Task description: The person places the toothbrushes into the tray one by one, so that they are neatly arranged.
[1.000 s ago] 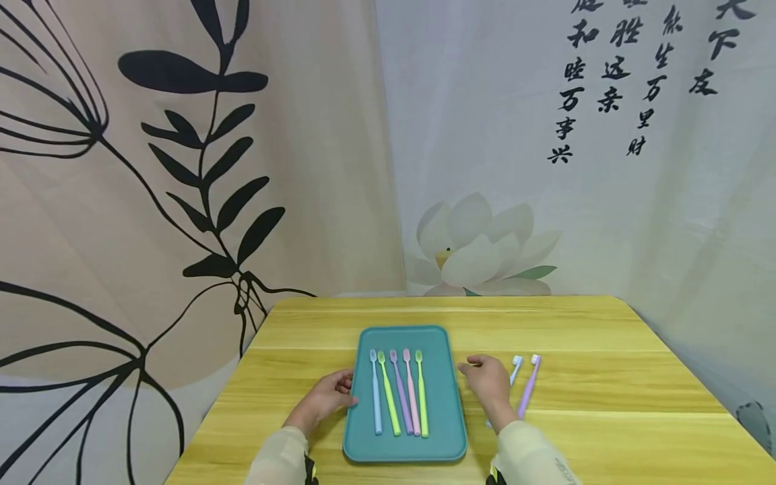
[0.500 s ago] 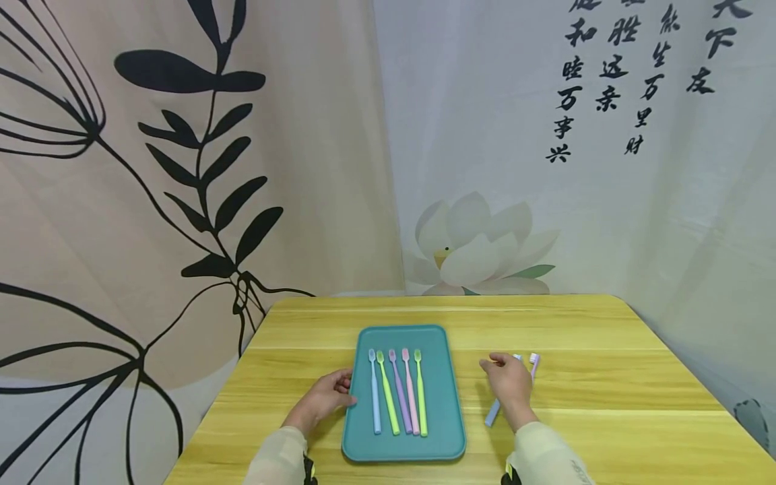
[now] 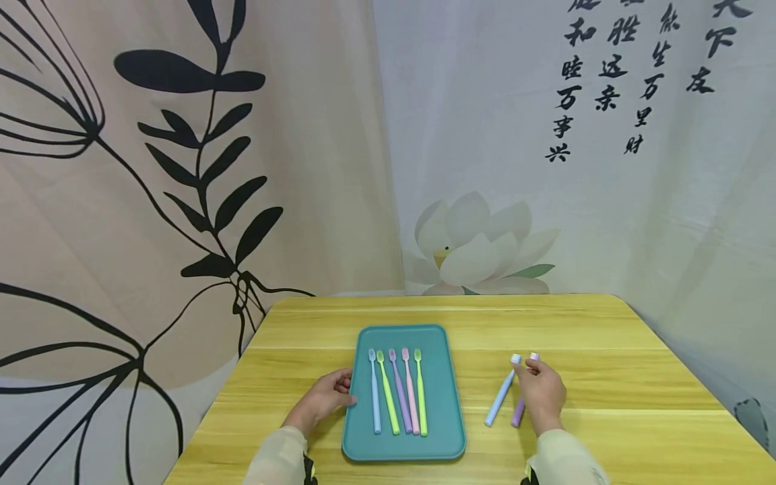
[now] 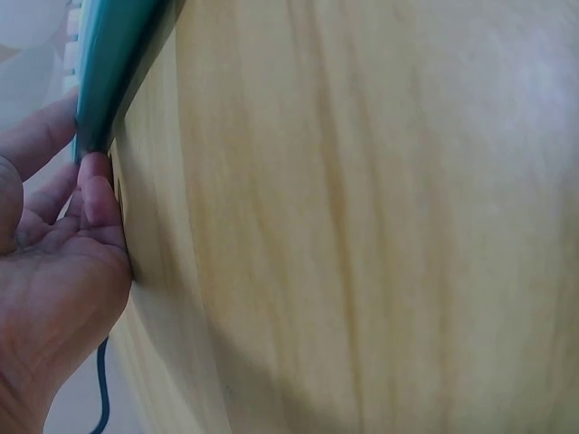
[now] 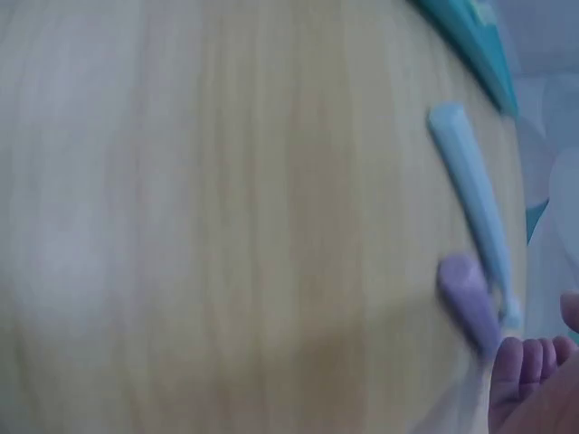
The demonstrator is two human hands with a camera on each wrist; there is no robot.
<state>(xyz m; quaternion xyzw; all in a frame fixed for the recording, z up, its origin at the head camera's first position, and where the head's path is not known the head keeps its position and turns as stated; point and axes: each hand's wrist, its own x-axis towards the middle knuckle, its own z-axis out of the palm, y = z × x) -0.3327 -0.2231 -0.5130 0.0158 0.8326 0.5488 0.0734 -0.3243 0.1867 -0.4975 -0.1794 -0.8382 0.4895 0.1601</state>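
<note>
In the head view my left hand [image 3: 325,399] holds the left edge of a teal tray [image 3: 445,431], its thumb at the rim. The left wrist view has the fingers [image 4: 101,201] curled against the tray's side [image 4: 113,77]. Several toothbrushes, among them a pink one [image 3: 409,394], lie side by side on the tray, heads away from me. My right hand [image 3: 542,394] is over a purple toothbrush [image 3: 518,412] on the table, hiding its middle; thumb and forefinger stand apart. Just left of that hand lies a light blue toothbrush [image 3: 499,399], slanted.
The wooden table [image 3: 630,377] extends to both sides of the tray and behind it. A curtain [image 3: 339,168] printed with plants and writing hangs beyond the far edge. In the left wrist view a dark cable [image 4: 102,389] hangs by the table edge.
My right hand has moved to the right, away from the tray and across the light blue toothbrush to the purple one. The left hand, tray and toothbrushes on it have stayed put.
</note>
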